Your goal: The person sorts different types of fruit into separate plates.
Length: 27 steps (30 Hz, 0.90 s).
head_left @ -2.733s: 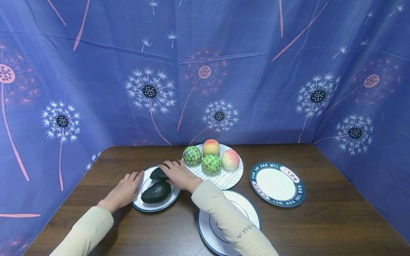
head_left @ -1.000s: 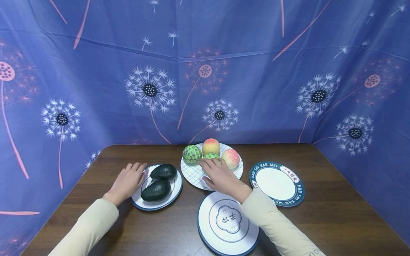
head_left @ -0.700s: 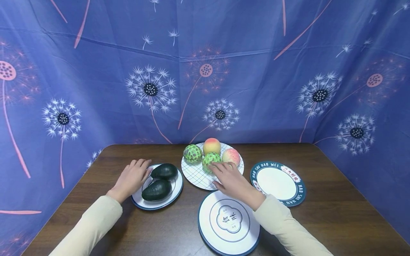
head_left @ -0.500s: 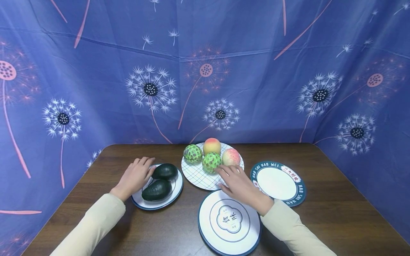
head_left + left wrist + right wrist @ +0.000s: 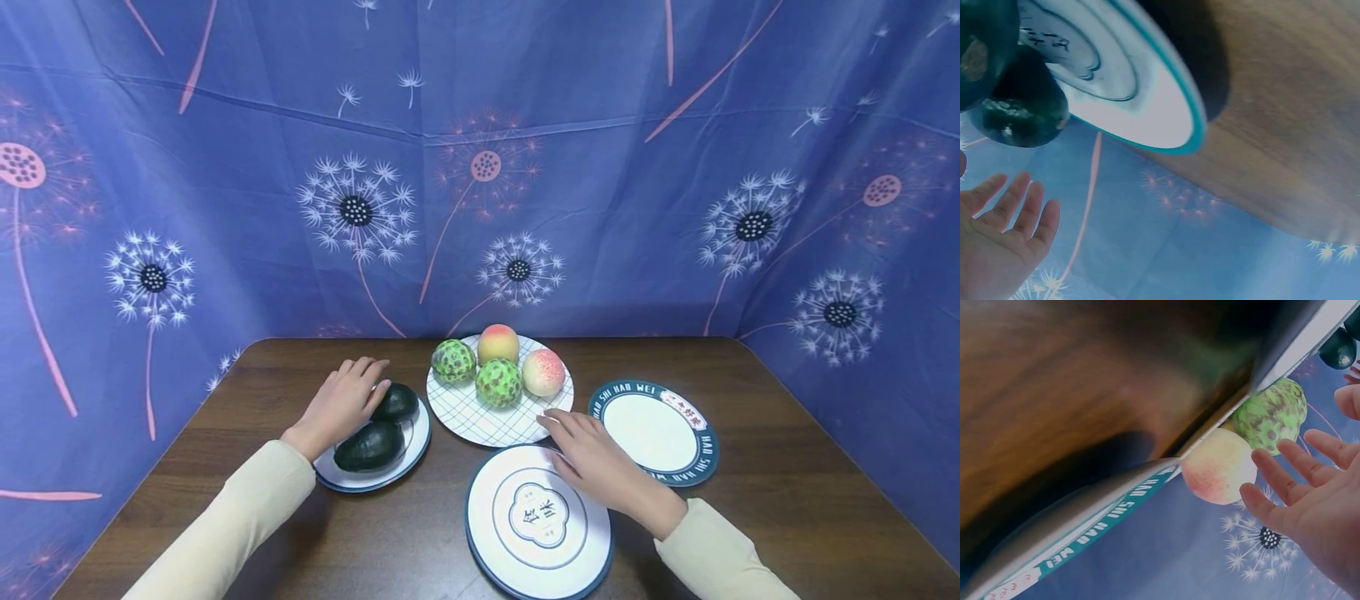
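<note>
Two dark green avocados, a near one (image 5: 369,447) and a far one (image 5: 397,402), lie on a white plate (image 5: 352,480) with a blue rim. My left hand (image 5: 341,407) is over the left side of the far avocado; in the left wrist view its fingers (image 5: 1025,215) are spread apart from the avocados. My right hand (image 5: 607,468) hovers empty over the right edge of a stack of white plates (image 5: 495,533), fingers loosely extended. Just beyond it, a grid-patterned plate (image 5: 465,417) carries two bumpy green fruits (image 5: 498,383) and two peaches (image 5: 543,372).
A plate with a lettered teal rim (image 5: 708,458) lies to the right of my right hand. The brown wooden table (image 5: 780,517) ends at a blue curtain (image 5: 600,183) with dandelion prints behind and at the sides.
My right hand has let go of the far avocado, passed across the grid-patterned plate and moved right and nearer. My left hand has shifted right over the far avocado.
</note>
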Each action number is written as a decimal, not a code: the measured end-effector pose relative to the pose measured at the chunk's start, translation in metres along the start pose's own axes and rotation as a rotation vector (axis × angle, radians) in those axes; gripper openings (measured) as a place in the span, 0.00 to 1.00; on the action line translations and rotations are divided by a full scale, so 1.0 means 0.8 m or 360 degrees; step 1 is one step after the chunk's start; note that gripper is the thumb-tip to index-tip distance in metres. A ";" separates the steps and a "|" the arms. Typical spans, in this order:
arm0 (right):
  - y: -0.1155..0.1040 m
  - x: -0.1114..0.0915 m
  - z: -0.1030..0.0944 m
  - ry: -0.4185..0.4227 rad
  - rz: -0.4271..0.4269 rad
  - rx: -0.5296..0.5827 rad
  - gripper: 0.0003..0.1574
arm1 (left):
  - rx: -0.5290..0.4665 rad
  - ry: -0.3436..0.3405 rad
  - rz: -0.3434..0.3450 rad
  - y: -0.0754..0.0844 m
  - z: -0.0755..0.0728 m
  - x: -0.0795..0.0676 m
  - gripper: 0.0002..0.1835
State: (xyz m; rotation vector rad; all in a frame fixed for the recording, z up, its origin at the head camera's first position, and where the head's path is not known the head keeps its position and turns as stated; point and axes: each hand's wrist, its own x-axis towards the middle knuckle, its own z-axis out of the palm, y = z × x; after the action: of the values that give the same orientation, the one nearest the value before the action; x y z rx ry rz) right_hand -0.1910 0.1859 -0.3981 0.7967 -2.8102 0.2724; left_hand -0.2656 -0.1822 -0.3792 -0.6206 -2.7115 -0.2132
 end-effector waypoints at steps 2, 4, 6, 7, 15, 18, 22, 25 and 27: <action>0.002 -0.007 0.000 -0.0041 0.0036 0.0020 0.32 | -0.0008 0.0000 0.0009 0.003 0.000 0.004 0.23; 0.004 -0.013 0.001 -0.0070 0.0066 0.0032 0.32 | -0.0024 -0.0012 0.0016 0.007 0.001 0.008 0.23; 0.005 -0.019 0.002 -0.0093 0.0093 0.0035 0.33 | -0.0041 -0.0020 0.0024 0.012 0.001 0.012 0.23; 0.005 -0.021 0.003 -0.0106 0.0109 0.0042 0.34 | -0.0046 -0.0026 0.0029 0.014 0.000 0.014 0.23; 0.010 -0.035 0.009 -0.0163 0.0170 0.0105 0.33 | -0.0045 -0.0031 0.0078 0.033 0.003 0.032 0.23; 0.012 -0.040 0.010 -0.0173 0.0178 0.0101 0.33 | -0.0035 -0.0062 0.0079 0.040 0.006 0.040 0.23; 0.012 -0.045 0.011 -0.0172 0.0168 0.0089 0.32 | -0.0013 -0.0128 0.0058 0.047 0.010 0.049 0.24; 0.013 -0.048 0.011 -0.0181 0.0141 0.0067 0.32 | 0.0009 -0.0157 0.0050 0.052 0.012 0.056 0.25; 0.014 -0.049 0.011 -0.0188 0.0126 0.0057 0.32 | 0.0018 -0.0168 0.0048 0.055 0.012 0.060 0.25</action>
State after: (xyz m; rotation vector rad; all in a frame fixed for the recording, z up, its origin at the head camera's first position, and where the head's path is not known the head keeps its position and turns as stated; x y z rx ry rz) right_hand -0.1656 0.2124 -0.4176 0.7332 -2.9598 0.2982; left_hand -0.2895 -0.1221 -0.3677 -0.6875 -2.8000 -0.1613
